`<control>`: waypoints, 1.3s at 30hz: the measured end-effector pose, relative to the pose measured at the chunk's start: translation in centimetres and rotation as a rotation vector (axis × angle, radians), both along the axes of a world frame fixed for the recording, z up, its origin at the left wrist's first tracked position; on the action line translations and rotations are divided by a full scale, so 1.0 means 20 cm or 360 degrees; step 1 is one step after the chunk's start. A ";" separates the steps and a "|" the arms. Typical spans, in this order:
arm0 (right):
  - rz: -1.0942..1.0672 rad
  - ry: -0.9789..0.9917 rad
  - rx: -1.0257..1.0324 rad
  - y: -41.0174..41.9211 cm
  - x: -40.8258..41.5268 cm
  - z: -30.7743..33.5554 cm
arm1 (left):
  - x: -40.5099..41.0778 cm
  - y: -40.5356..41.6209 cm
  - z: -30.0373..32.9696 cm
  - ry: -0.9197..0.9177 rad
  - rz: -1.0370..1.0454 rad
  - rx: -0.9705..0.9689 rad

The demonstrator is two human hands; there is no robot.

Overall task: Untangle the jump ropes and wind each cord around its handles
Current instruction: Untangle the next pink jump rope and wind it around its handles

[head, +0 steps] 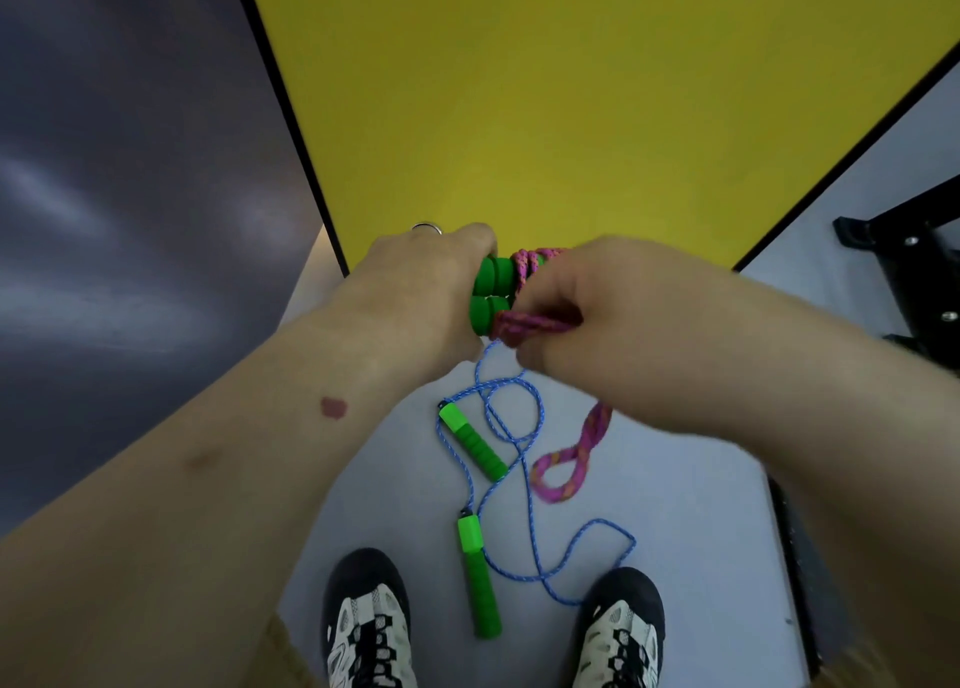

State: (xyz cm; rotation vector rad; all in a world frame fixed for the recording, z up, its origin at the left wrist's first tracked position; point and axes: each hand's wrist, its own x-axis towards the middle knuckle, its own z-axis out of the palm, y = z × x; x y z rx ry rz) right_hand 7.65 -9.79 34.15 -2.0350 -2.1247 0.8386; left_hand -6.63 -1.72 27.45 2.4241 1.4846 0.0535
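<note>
- While both hands work at the centre of the view, the left hand (pixel 421 282) is closed round two green handles (pixel 491 292) held side by side; their round end caps face 3 o'clock.
- A ring (pixel 427 228) sits on one finger of the left hand, at its 12 o'clock edge.
- At 3 o'clock of the handles, the right hand (pixel 597 323) has its fingers curled and pinches a doubled length of pink cord (pixel 524 323).
- Several turns of this pink cord lie wound around the two held handles just beyond the caps. Its free part hangs below the right hand and ends in a loop (pixel 563 471) resting on the floor (pixel 675 531).
- Pink cord: thick, braided, with orange flecks. Count: one.
- Blue cord (pixel 511 417): thin, braided, with white flecks, lying in loose overlapping loops on the floor at 6 o'clock of the hands. Count: one. Its upper end rises toward the hands; whether it touches them cannot be determined.
- Two further green handles lie on the floor, each joined to the blue cord. The ribbed handle (pixel 472 443) lies tilted; the lower handle (pixel 478 578) lies nearly upright in the view, at 6 o'clock of the first.
- Handle total: four, all green plastic.
- Two shoes (pixel 366 620), black and off-white with laces, stand at 6 o'clock, one each side of the lower handle.
- A yellow mat (pixel 571 89) with a dark border occupies the 12 o'clock area.
</note>
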 end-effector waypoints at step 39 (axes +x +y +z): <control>-0.0837 0.0983 0.0485 0.00 0.03 -0.28 | 0.10 -0.03 0.07 -0.1442 0.0838 -0.1373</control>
